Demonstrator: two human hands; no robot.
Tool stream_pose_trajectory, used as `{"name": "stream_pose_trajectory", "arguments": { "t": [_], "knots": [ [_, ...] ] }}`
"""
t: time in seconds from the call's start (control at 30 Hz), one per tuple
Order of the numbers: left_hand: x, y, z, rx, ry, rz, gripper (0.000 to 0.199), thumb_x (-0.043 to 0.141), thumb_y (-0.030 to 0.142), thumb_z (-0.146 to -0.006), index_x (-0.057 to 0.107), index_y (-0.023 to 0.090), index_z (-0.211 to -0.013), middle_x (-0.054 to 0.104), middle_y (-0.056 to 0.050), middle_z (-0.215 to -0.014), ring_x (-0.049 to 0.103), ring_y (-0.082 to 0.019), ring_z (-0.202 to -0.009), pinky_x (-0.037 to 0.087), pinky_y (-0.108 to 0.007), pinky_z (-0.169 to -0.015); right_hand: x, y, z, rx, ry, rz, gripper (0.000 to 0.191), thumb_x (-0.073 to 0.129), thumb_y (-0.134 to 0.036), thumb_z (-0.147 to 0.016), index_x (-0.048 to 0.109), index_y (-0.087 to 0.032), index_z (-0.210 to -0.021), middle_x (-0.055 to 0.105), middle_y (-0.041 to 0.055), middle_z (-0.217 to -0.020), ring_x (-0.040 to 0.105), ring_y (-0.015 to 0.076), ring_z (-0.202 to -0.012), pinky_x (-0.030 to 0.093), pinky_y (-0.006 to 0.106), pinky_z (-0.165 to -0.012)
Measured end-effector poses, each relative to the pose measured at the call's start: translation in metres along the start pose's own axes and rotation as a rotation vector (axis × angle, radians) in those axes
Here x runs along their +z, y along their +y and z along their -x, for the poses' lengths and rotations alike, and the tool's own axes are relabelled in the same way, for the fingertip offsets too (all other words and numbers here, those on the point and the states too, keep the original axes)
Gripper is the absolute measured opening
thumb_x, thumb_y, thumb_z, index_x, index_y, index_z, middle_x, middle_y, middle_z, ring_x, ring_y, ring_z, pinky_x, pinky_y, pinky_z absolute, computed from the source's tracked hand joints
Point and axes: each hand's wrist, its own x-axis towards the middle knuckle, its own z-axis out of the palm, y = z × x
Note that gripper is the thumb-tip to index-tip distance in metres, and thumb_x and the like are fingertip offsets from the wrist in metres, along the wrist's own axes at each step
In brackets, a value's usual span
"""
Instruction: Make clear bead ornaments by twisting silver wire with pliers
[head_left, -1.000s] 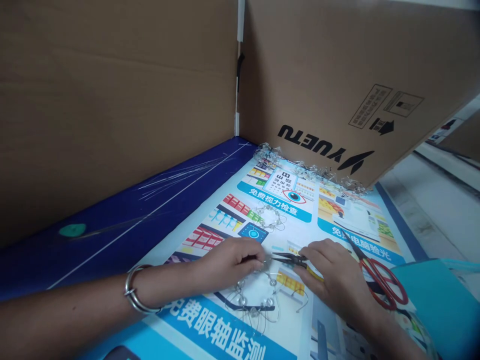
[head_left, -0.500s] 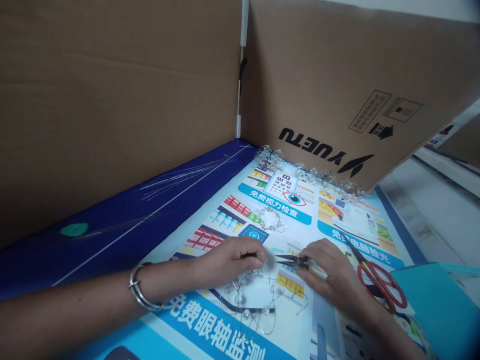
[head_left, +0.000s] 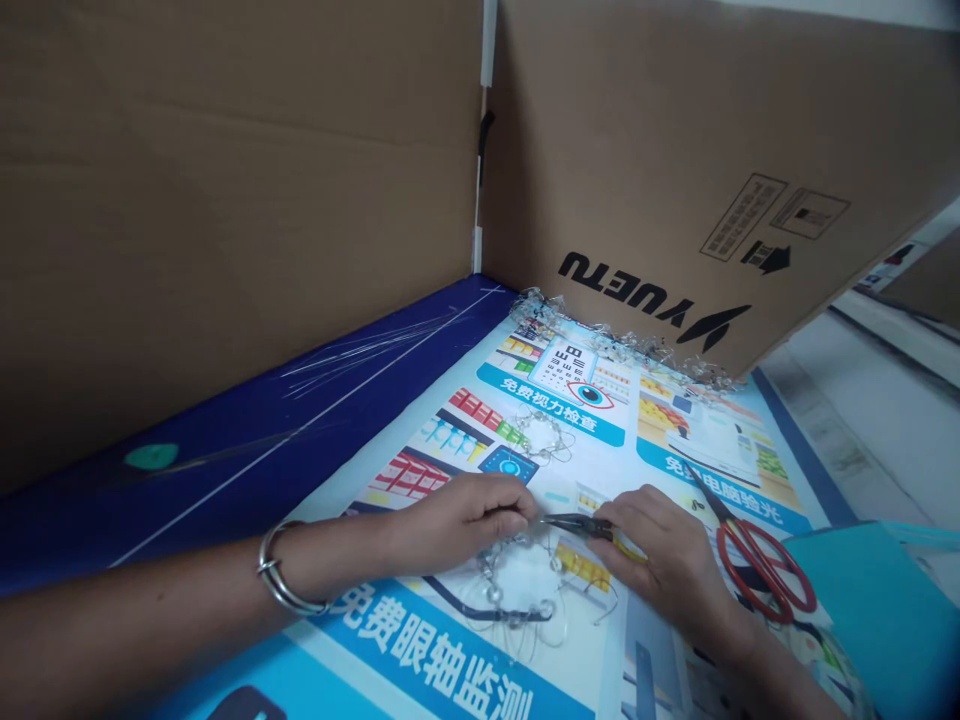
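Note:
My left hand (head_left: 480, 515) pinches part of a wire ring strung with clear beads (head_left: 491, 592), which hangs below the fingers over the printed sheet. In my right hand (head_left: 660, 550) is a pair of needle-nose pliers (head_left: 581, 525) with dark jaws and a bit of yellow on the handle. The jaws look closed, and their tips point left, right beside my left fingertips. Whether they grip the wire is too small to tell. Loose wire ends stick out to the right of the ring.
A second beaded wire ring (head_left: 544, 437) lies farther back. More beaded wire pieces (head_left: 630, 348) line the cardboard wall (head_left: 637, 150). Red-handled scissors (head_left: 765, 570) lie at right, near a turquoise bag (head_left: 877, 610). Straight wires (head_left: 367, 345) and a green lump (head_left: 151, 457) rest on the blue surface.
The plier jaws have gone from spread to closed, and their tips have moved left to my left fingertips. The beaded ring has swung slightly; my left hand is nearly still.

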Motion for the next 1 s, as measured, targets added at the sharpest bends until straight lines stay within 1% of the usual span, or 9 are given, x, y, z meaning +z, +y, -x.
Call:
{"name": "stream_pose_trajectory", "arguments": {
  "t": [0.13, 0.33, 0.53, 0.7, 1.0],
  "knots": [
    [0.0004, -0.0021, 0.0013, 0.030, -0.005, -0.056, 0.019, 0.041, 0.018, -0.090, 0.059, 0.018, -0.094, 0.062, -0.003, -0.091, 0.055, -0.013, -0.083, 0.040, -0.022, -0.073, 0.0009, 0.0001, 0.0015, -0.021, -0.017, 0.053, 0.013, 0.056, -0.029, -0.083, 0.058, -0.018, -0.090, 0.060, 0.0044, -0.079, 0.051, 0.0164, -0.072, 0.038, 0.029, -0.065],
    [0.0023, -0.0043, 0.0018, 0.029, 0.022, -0.096, 0.018, 0.041, 0.015, -0.089, 0.059, 0.017, -0.093, 0.062, -0.002, -0.091, 0.056, -0.013, -0.083, 0.041, -0.022, -0.073, 0.0022, -0.0035, -0.0005, -0.064, -0.058, 0.132, 0.018, 0.053, -0.034, -0.085, 0.059, -0.017, -0.085, 0.059, 0.0039, -0.074, 0.048, 0.0160, -0.068, 0.035, 0.029, -0.061],
    [0.0034, -0.0060, 0.0009, 0.044, 0.022, -0.096, 0.018, 0.041, 0.015, -0.089, 0.058, 0.017, -0.090, 0.061, -0.001, -0.087, 0.055, -0.012, -0.080, 0.041, -0.021, -0.071, 0.0015, -0.0022, 0.0010, -0.086, -0.080, 0.170, 0.019, 0.053, -0.035, -0.085, 0.060, -0.017, -0.086, 0.059, 0.0044, -0.075, 0.047, 0.0167, -0.070, 0.035, 0.029, -0.064],
    [0.0037, -0.0029, 0.0001, 0.047, 0.024, -0.101, 0.017, 0.041, 0.014, -0.089, 0.058, 0.017, -0.088, 0.061, -0.001, -0.085, 0.055, -0.011, -0.078, 0.040, -0.021, -0.070, 0.0025, -0.0018, 0.0007, -0.061, -0.107, 0.107, 0.019, 0.054, -0.036, -0.085, 0.059, -0.018, -0.087, 0.059, 0.0041, -0.075, 0.048, 0.0167, -0.070, 0.035, 0.029, -0.063],
    [0.0028, 0.0002, 0.0017, 0.072, 0.001, -0.100, 0.017, 0.041, 0.013, -0.089, 0.058, 0.016, -0.088, 0.061, -0.002, -0.085, 0.055, -0.011, -0.077, 0.040, -0.020, -0.069, 0.0063, 0.0039, 0.0029, 0.001, -0.101, -0.044, 0.013, 0.056, -0.029, -0.083, 0.058, -0.020, -0.092, 0.060, 0.0041, -0.081, 0.050, 0.0169, -0.075, 0.038, 0.030, -0.066]
  ]
}}
